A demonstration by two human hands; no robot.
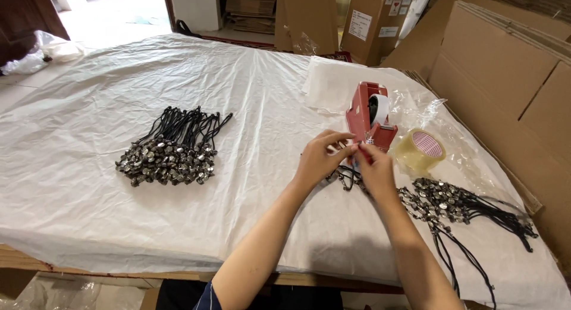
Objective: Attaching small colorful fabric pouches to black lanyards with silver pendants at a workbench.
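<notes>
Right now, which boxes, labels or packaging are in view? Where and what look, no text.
Brown cardboard box, upright beyond the table's far edge, top centre-right.
White rectangular label on that box's left face; two smaller white labels on its front face.
Flat brown cardboard sheets, stacked along the table's right side.
Clear plastic bags, crumpled, behind the tape roll.
White plastic bag, far left on the floor.

Table: white plastic sheet, corded charm piles, tape dispenser.
</notes>
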